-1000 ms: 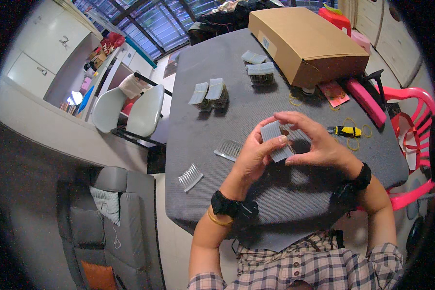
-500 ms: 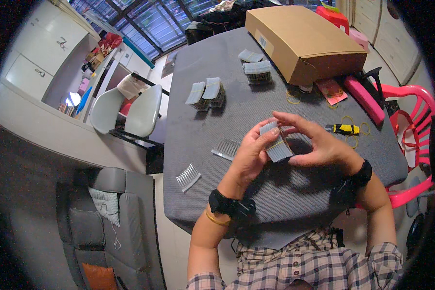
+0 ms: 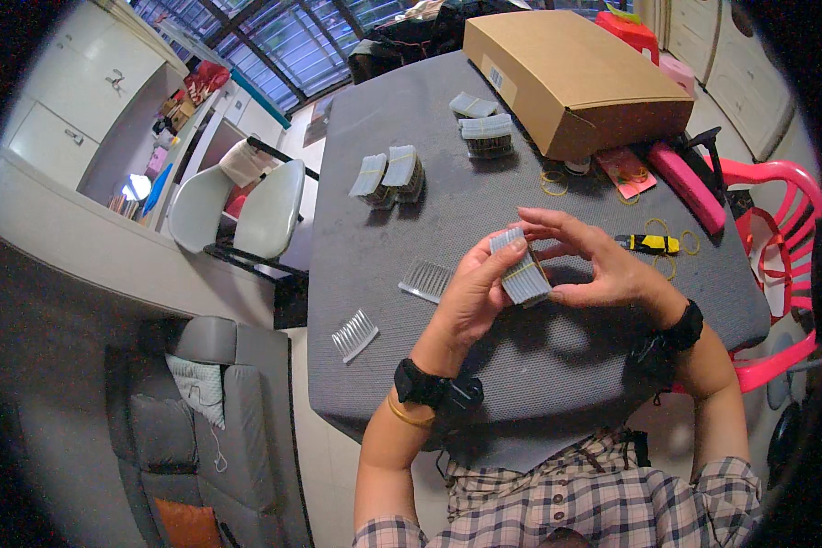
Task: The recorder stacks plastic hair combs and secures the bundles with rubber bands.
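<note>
A stack of clear plastic hair combs (image 3: 526, 281) with a yellow rubber band around it is held tilted above the table. My left hand (image 3: 480, 285) is closed on it, the thumb lying across its upper face. At its right side, my right hand (image 3: 603, 260) curves around it, thumb at the lower corner and fingers near the upper end. Some of the right fingertips are hidden behind the stack. Left of my left hand lies a loose hair comb (image 3: 423, 280), partly covered by the wrist. Another loose comb (image 3: 355, 336) lies nearer the left table edge.
Banded comb stacks (image 3: 402, 173) stand left on the grey-covered table (image 3: 365, 247); more stacks (image 3: 487, 134) are by a cardboard box (image 3: 575, 73). To the right are a yellow-and-black tool (image 3: 654, 244), rubber bands (image 3: 690, 243), a pink packet (image 3: 626, 173) and a pink bar-shaped object (image 3: 688, 189).
The stack has shifted slightly between my hands, and my right thumb has moved up a little along its lower corner. The loose combs and other stacks stay in place.
</note>
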Motion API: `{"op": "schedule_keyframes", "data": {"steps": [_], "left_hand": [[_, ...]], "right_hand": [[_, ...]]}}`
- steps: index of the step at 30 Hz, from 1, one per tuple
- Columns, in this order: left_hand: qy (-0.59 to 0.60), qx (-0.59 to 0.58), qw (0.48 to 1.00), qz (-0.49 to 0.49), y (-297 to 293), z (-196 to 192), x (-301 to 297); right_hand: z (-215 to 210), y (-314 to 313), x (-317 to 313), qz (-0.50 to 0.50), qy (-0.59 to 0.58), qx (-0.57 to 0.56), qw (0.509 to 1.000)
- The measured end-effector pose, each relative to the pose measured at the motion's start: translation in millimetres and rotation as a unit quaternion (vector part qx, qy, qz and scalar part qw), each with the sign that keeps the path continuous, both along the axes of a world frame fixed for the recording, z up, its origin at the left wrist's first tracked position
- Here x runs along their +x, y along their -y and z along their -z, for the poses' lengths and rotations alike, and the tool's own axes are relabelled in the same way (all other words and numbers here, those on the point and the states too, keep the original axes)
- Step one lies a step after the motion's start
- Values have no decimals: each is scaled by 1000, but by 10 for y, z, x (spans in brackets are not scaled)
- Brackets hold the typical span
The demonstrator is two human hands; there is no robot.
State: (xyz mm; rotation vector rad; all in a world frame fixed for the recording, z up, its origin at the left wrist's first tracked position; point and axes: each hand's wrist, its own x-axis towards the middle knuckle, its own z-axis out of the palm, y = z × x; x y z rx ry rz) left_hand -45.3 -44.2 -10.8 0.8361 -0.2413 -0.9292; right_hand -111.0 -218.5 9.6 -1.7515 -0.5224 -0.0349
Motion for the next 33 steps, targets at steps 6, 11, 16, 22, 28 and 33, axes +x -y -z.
{"op": "schedule_keyframes", "data": {"steps": [6,11,16,22,28,33], "left_hand": [[-9,3,1000,1,0,26,7],[-15,11,1000,2,8,43,12],[-4,23,1000,-10,0,68,17],[-2,25,1000,-13,0,63,17],[-4,35,999,-29,3,69,12],[1,29,999,-26,7,96,15]], "right_hand": [[23,-23,-9,25,14,-12,1000],[8,-49,-27,44,-19,-40,998],[18,-47,-24,43,-11,-47,998],[4,-40,-21,20,17,-58,998],[40,-59,-10,35,17,-52,998],[-1,-73,-27,41,32,-63,997]]}}
